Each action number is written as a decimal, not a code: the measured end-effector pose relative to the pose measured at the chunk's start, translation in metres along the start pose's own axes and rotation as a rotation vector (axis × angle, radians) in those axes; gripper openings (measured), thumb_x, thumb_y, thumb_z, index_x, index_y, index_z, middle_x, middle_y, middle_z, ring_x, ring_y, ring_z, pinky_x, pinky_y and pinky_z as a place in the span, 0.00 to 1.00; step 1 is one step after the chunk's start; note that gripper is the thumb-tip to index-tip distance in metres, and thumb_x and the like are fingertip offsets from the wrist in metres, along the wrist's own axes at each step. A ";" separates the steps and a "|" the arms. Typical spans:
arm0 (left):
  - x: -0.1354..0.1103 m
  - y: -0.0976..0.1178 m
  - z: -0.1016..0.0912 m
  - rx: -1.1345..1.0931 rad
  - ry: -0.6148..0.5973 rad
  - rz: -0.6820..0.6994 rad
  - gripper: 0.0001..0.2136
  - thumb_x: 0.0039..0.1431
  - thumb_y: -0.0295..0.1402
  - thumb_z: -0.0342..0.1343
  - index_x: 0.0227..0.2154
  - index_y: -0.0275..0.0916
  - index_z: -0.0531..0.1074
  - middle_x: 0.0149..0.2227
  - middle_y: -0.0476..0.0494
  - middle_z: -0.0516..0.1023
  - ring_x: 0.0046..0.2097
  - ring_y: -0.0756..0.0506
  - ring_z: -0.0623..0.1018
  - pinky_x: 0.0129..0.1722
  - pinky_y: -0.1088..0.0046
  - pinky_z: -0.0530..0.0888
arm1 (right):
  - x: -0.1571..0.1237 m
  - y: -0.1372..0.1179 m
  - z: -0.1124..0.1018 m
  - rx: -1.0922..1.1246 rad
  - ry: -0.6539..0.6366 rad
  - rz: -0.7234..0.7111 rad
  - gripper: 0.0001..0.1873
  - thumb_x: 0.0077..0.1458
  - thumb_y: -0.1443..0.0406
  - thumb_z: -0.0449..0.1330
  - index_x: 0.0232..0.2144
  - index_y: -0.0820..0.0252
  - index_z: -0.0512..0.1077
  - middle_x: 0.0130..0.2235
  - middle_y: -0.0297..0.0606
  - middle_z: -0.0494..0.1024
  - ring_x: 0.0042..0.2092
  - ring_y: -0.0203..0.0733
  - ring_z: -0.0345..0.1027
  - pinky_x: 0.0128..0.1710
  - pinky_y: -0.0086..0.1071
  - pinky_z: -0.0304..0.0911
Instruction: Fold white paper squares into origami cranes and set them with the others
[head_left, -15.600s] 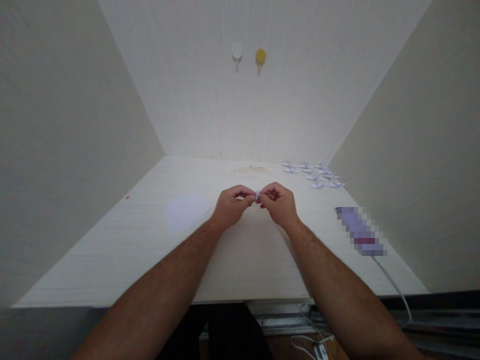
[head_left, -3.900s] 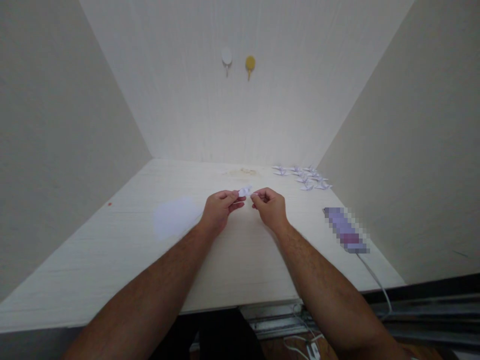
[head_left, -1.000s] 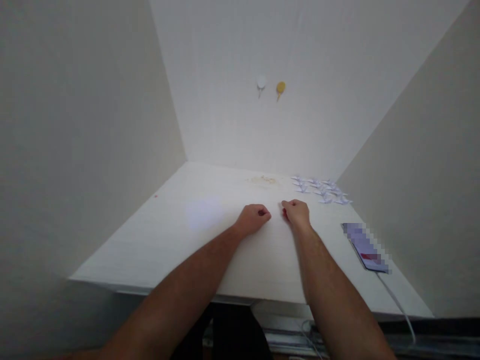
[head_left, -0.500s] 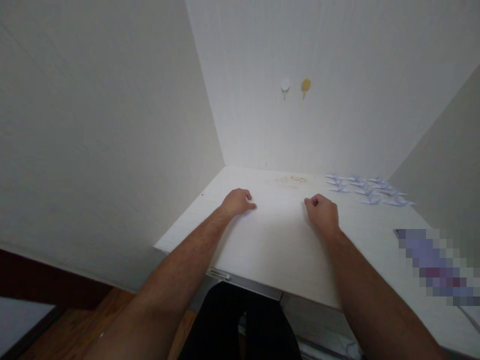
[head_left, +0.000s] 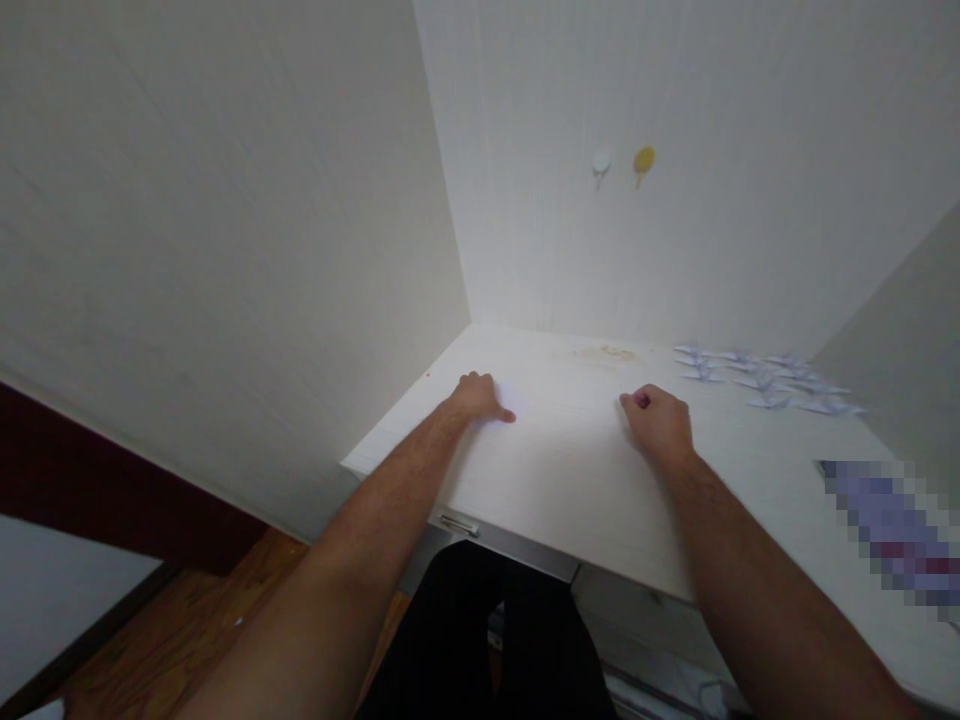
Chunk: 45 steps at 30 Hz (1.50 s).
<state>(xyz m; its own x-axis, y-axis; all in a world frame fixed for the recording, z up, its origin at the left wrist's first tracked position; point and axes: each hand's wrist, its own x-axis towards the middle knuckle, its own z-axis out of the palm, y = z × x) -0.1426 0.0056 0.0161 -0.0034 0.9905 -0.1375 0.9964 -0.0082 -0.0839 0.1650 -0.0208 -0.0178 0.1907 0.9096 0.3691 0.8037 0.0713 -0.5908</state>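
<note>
Near the left edge of the tabletop point(head_left: 555, 480), past a tiny red speck point(head_left: 428, 375), my left hand point(head_left: 478, 397) is low over the surface. Its fingers are bent and my thumb juts out well apart from them, so I have released my grip as far as I can see. Just beside it, between thumb and fingers, is a pale bluish patch that I take for paper point(head_left: 514, 400). I judge the step in hand to be a reach for that paper; taking it up would call for getting a fingertip under one edge and pinching with the thumb, lightly, so as not to crease it.

Toward the back edge, right of the middle, there is a brownish stain point(head_left: 615, 353). In front of it and a little to the right, my right hand point(head_left: 651, 412) is clenched, thumb against forefinger; I see nothing between them. Farther right, folded paper birds point(head_left: 761, 385) sit in rows by the back right corner, and a phone point(head_left: 889, 530) lies nearer the right edge.

As for what is hard to make out: the paper's outline melts into the white surface, and I cannot tell whether my left fingertips touch it. My right palm is hidden. The birds overlap too much to count surely, and the phone is blurred into blocks and cut off by the view's edge.
</note>
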 end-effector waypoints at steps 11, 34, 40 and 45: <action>-0.004 0.004 -0.004 -0.088 -0.017 0.045 0.38 0.36 0.54 0.64 0.50 0.34 0.70 0.50 0.32 0.76 0.49 0.37 0.76 0.44 0.70 0.71 | 0.000 -0.002 0.003 0.012 -0.006 0.001 0.13 0.50 0.56 0.56 0.21 0.57 0.69 0.23 0.36 0.73 0.27 0.40 0.63 0.29 0.33 0.53; -0.016 0.024 -0.017 0.009 -0.024 0.241 0.31 0.48 0.39 0.58 0.58 0.49 0.64 0.51 0.36 0.73 0.48 0.36 0.75 0.45 0.61 0.72 | 0.000 -0.003 0.005 0.011 -0.015 -0.016 0.13 0.51 0.57 0.56 0.21 0.58 0.68 0.23 0.35 0.73 0.27 0.39 0.63 0.30 0.32 0.53; -0.007 0.029 -0.023 -0.019 -0.080 0.352 0.31 0.45 0.32 0.61 0.56 0.54 0.65 0.56 0.38 0.65 0.54 0.36 0.69 0.49 0.60 0.70 | 0.000 -0.003 0.005 0.007 -0.016 -0.012 0.13 0.51 0.58 0.56 0.20 0.57 0.67 0.22 0.35 0.73 0.26 0.38 0.63 0.29 0.31 0.53; 0.001 0.026 -0.022 -0.043 -0.098 0.359 0.25 0.44 0.34 0.62 0.50 0.49 0.70 0.50 0.40 0.68 0.52 0.37 0.70 0.48 0.62 0.71 | 0.000 -0.002 0.006 -0.003 -0.015 -0.016 0.13 0.51 0.57 0.55 0.20 0.57 0.68 0.23 0.36 0.74 0.27 0.39 0.63 0.29 0.32 0.53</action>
<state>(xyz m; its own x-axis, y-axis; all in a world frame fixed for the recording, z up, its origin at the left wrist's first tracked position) -0.1152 0.0090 0.0353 0.3411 0.9076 -0.2447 0.9381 -0.3451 0.0278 0.1605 -0.0185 -0.0209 0.1692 0.9143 0.3679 0.8085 0.0847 -0.5824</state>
